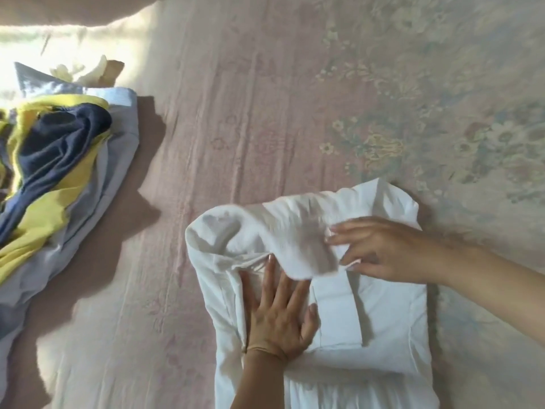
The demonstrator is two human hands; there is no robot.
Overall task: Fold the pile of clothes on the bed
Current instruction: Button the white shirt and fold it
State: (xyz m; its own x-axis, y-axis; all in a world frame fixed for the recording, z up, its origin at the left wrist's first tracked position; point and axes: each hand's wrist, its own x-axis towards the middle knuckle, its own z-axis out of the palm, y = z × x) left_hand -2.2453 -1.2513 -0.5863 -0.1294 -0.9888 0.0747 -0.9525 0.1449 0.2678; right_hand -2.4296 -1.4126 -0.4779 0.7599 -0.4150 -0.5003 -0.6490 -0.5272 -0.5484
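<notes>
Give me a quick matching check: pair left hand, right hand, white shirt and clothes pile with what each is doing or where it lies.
Things:
1. left hand
2. right hand
3. white shirt
4. clothes pile

States:
A. heaped at the bed's left edge, blue and yellow
B. pinches a raised flap of cloth
C. pressed flat, fingers spread
D. partly folded, under both hands

Pairs: 1-C, 2-B, 3-D, 4-A

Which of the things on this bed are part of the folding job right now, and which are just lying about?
In the job:
white garment
left hand, flat on it
right hand, pinching a fold
pile of clothes, still unfolded

Lying about:
floral bedspread
cream item behind the pile, unclear
</notes>
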